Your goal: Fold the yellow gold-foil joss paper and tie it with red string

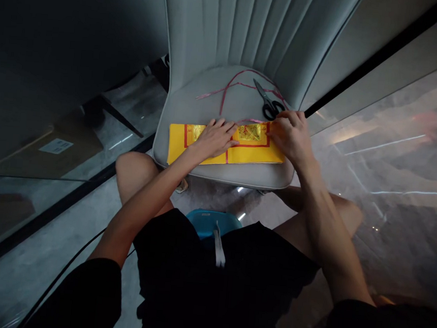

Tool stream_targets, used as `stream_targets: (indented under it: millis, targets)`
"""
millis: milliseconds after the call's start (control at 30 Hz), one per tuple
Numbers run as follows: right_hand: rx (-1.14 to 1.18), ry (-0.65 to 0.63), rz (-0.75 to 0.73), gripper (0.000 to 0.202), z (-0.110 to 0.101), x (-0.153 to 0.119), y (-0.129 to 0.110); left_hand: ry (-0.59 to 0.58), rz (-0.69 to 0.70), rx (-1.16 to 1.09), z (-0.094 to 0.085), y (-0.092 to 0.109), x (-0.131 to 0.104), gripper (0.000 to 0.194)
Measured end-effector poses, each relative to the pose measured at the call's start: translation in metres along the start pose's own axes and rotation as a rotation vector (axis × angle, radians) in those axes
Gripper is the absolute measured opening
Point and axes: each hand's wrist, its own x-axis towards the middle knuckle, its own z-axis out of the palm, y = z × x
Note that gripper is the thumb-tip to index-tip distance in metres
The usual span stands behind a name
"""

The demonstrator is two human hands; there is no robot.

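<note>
A stack of yellow joss paper [250,155] with red borders and gold foil squares lies across the front of a grey chair seat [221,173]. A pink ribbon runs over its middle. My left hand [216,137] rests flat on the paper near the centre, fingers stretched out. At the right end, the curled fingers of my right hand [290,134] close on the paper's upper corner; the fingertips are partly hidden. Scissors [271,107] with black handles lie just behind my right hand. Loose pink ribbon [224,93] trails over the seat near the blades.
The chair's ribbed backrest [249,24] rises behind the seat. Below, between my knees, is a blue plastic stool or seat [213,224]. Dark glossy panels [66,69] stand on the left, with a cardboard box [52,144] visible there. Shiny marbled floor [402,165] extends right.
</note>
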Motion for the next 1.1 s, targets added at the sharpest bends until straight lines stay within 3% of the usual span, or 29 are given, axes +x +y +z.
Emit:
stream_targets:
  millis: [133,300,433,600,767,967,1100]
  targets:
    - [0.026,-0.012,-0.056,0.038,0.01,-0.004,-0.02,0.008,-0.06,0.013,0.001,0.0,-0.005,0.061]
    - [0.045,-0.121,-0.18,0.052,0.022,-0.015,-0.051,-0.049,-0.07,0.017,-0.003,-0.001,-0.005,0.061]
    - [0.035,-0.155,-0.14,0.058,0.033,-0.021,-0.07,-0.02,-0.054,-0.005,0.002,-0.008,-0.004,0.062]
    - [0.07,-0.124,-0.086,0.068,0.044,-0.032,-0.069,0.05,0.003,-0.017,0.013,-0.019,-0.004,0.06]
    - [0.093,-0.102,-0.083,0.076,0.045,-0.043,-0.062,0.014,0.003,-0.01,0.01,-0.02,-0.005,0.06]
    - [0.077,-0.128,-0.134,0.07,0.047,-0.044,-0.06,0.022,0.035,0.011,-0.001,-0.007,-0.008,0.056]
    - [0.082,-0.087,-0.073,0.073,0.048,-0.045,-0.064,0.095,0.065,-0.065,0.009,0.011,-0.004,0.054]
